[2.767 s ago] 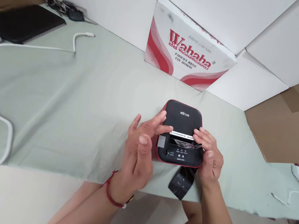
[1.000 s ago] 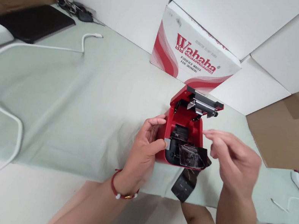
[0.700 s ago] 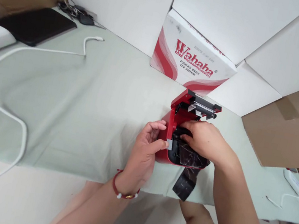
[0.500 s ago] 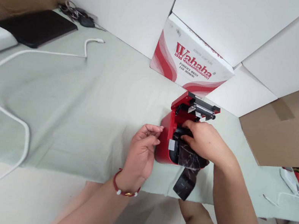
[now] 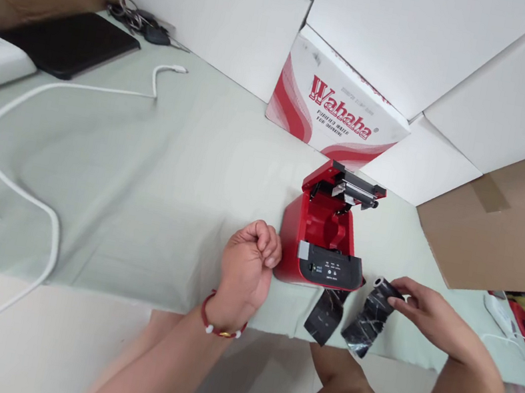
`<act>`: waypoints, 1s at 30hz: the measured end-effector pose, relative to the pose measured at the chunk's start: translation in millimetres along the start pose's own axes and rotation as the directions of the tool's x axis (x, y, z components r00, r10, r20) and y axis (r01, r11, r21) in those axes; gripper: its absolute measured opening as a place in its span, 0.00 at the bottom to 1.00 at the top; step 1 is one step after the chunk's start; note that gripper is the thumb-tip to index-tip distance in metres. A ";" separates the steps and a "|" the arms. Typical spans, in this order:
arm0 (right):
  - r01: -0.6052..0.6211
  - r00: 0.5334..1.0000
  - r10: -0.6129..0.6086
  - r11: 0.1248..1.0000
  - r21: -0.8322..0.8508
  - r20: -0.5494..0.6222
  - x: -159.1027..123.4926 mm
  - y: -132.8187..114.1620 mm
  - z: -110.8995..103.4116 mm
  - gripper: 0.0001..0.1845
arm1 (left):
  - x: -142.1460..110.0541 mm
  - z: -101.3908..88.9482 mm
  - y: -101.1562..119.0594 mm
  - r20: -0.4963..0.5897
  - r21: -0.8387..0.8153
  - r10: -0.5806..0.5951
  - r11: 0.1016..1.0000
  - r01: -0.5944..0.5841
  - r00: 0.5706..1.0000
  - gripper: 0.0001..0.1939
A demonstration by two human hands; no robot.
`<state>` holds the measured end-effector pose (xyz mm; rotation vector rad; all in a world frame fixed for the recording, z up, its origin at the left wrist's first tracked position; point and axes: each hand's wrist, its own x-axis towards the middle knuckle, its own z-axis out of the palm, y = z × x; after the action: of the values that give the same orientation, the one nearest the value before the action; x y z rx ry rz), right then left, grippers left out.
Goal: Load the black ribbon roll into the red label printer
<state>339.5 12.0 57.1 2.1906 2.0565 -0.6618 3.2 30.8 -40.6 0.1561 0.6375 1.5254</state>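
A small red label printer (image 5: pixel 322 244) stands on the pale green cloth with its lid (image 5: pixel 346 185) tipped up and its red bay empty. My left hand (image 5: pixel 247 268) rests in a loose fist on the cloth, touching the printer's left side. My right hand (image 5: pixel 425 310) is to the right of the printer, fingers pinched on the end of a black label roll (image 5: pixel 372 311) whose strip trails down to the cloth's front edge. A second dark strip (image 5: pixel 326 313) hangs below the printer's front.
A Wahaha carton (image 5: pixel 339 108) and white boxes (image 5: pixel 413 33) stand behind the printer. Brown cardboard (image 5: pixel 517 221) leans at the right. A white cable (image 5: pixel 33 115) loops across the left of the cloth. A black pad (image 5: pixel 69 40) and keys (image 5: pixel 136 18) lie far left.
The printer's lid was opened. My right hand reached into the bay and has drawn the black roll out to the right. My left hand let go of the printer's side and closed.
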 end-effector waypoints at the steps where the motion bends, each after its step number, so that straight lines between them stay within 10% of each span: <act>1: -0.014 0.999 0.014 1.000 -0.017 -0.031 4.3 3.3 7.5 0.19 | 0.8 -0.5 -0.5 -0.001 -0.004 0.003 1.000 -0.003 1.000 0.11; 10: 0.132 0.971 -0.116 0.989 0.065 -0.210 32.1 -44.2 70.3 0.22 | 6.1 -2.8 -2.7 -0.028 0.005 -0.008 1.000 0.009 1.000 0.11; 17: 0.321 0.930 -0.353 0.917 0.235 0.106 -7.8 -56.8 7.1 0.18 | 6.5 -4.8 -2.3 -0.044 0.009 -0.041 0.999 0.042 0.998 0.09; 20: 0.429 0.891 -0.454 0.858 0.282 0.026 -21.1 -68.8 -20.3 0.17 | 7.3 -5.2 -2.7 -0.058 0.012 -0.037 0.999 0.038 0.998 0.09; 30: 0.351 0.923 -0.357 0.934 -0.069 -0.143 56.9 -161.3 7.0 0.23 | 6.2 -4.3 -1.0 -0.066 0.013 -0.041 0.999 0.042 0.997 0.09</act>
<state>182.9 80.0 69.7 1.9160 2.5547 -0.4780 1.5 35.4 -46.4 0.1033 0.7006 1.4907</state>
